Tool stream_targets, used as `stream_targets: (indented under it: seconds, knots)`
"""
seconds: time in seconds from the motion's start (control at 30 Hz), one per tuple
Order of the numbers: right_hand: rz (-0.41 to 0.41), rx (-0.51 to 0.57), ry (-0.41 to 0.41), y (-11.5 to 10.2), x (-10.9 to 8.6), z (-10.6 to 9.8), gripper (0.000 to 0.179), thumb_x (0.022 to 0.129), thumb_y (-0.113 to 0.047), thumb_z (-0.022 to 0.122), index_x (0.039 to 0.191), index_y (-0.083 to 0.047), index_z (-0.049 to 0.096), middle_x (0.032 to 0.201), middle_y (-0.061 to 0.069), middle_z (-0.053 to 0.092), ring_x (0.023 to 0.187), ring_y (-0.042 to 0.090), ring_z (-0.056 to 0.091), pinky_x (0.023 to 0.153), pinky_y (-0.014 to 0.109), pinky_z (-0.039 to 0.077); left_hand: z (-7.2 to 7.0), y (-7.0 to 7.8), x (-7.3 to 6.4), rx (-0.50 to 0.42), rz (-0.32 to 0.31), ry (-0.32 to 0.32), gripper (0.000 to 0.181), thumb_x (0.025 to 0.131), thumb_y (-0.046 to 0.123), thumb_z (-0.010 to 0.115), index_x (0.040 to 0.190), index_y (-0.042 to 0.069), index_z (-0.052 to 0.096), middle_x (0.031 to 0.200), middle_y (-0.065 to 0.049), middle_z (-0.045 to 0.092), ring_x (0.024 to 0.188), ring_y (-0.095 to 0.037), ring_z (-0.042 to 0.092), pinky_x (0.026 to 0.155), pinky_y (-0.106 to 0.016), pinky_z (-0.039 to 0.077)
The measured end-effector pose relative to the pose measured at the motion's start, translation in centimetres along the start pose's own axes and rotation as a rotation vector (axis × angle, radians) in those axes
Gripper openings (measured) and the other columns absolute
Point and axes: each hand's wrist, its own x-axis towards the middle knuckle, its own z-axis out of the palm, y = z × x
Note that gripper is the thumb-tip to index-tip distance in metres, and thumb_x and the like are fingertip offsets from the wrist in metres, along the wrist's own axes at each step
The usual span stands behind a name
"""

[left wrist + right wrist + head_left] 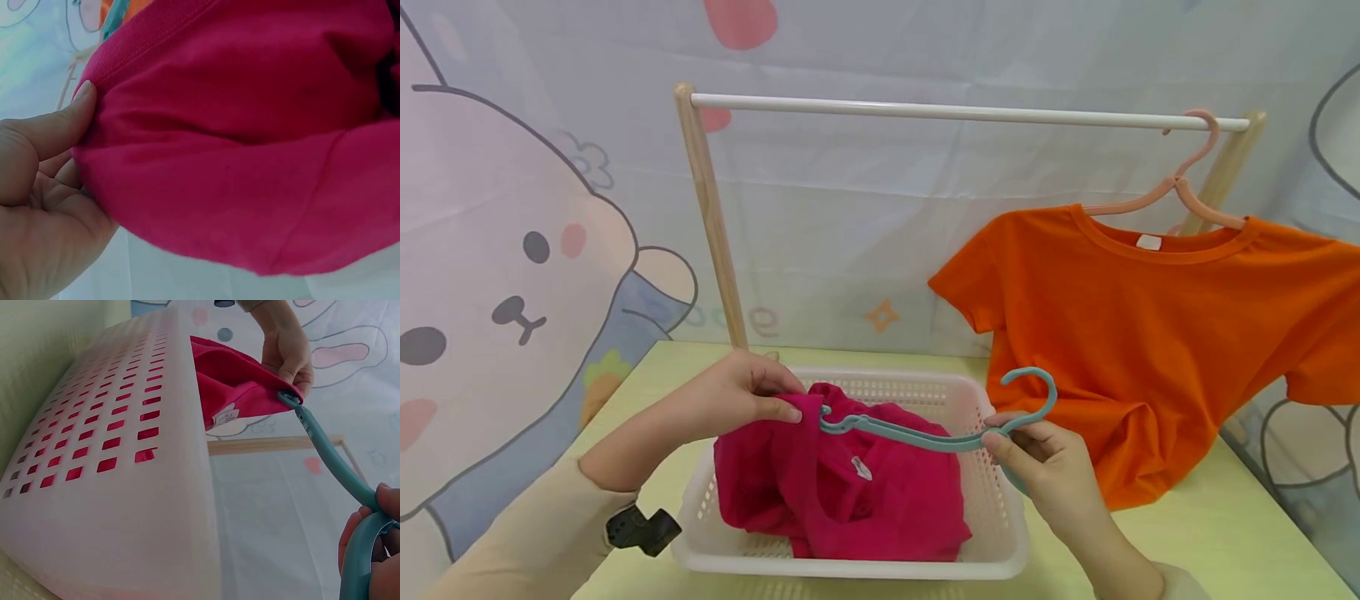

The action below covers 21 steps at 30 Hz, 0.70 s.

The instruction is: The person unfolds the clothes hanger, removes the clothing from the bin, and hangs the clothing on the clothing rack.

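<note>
A crimson shirt (895,500) lies bunched in a white basket, its neck edge lifted at the left. My left hand (748,392) pinches that neckband between thumb and fingers; the left wrist view shows the thumb (84,103) on the ribbed edge. My right hand (1052,467) grips a teal hanger (917,435) near the base of its hook, the hook pointing up and right. One arm of the hanger reaches left, and its notched end sits at the neckband beside my left fingers. In the right wrist view the hanger tip (290,399) overlaps the lifted fabric.
The perforated basket (850,569) stands on a pale yellow table (632,433). Behind it rises a rack with a white rail (925,110) and wooden posts. An orange T-shirt (1120,317) hangs at the rail's right end on a pink hanger (1198,158), its hem reaching the table.
</note>
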Motion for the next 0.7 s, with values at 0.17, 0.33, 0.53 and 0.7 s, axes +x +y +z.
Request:
stream_targets:
  seconds: [0.17,0.33,0.53,0.7]
  knots:
    - [0.003,-0.032,-0.002,0.0,0.1,0.3,0.014,0.088,-0.001,0.068,0.101,-0.002,0.071,0.088,-0.006,0.071,0.079,0.012,0.066,0.073,0.023,0.055,0.8,0.3,0.3,0.024,0.007,-0.016,0.019,0.085,0.008,0.072,0.104,0.002,0.073,0.094,-0.004,0.071,0.085,-0.015,0.063,0.072,-0.027,0.055]
    - [0.000,-0.062,-0.012,-0.1,0.2,0.6,0.017,0.088,-0.002,0.068,0.102,0.006,0.068,0.082,-0.006,0.070,0.072,0.014,0.063,0.069,0.023,0.054,1.6,0.5,0.7,0.115,0.078,-0.028,0.015,0.085,0.009,0.072,0.100,0.006,0.075,0.087,0.001,0.072,0.077,-0.009,0.064,0.107,-0.054,0.035]
    - [-0.050,-0.068,-0.029,0.0,0.1,1.4,0.013,0.087,0.000,0.069,0.099,0.000,0.070,0.078,-0.006,0.068,0.069,0.013,0.060,0.066,0.023,0.053,2.7,1.2,1.1,0.154,0.099,-0.062,0.014,0.084,0.011,0.074,0.098,0.008,0.076,0.085,0.003,0.071,0.075,-0.007,0.060,0.087,-0.036,0.052]
    - [-0.091,-0.077,-0.025,0.2,0.1,1.7,0.014,0.085,0.002,0.069,0.098,-0.004,0.071,0.076,-0.006,0.067,0.068,0.013,0.060,0.065,0.023,0.053,3.3,1.6,1.3,0.132,0.093,-0.091,0.014,0.085,0.010,0.073,0.098,0.005,0.076,0.085,0.001,0.071,0.068,-0.008,0.056,0.059,-0.022,0.050]
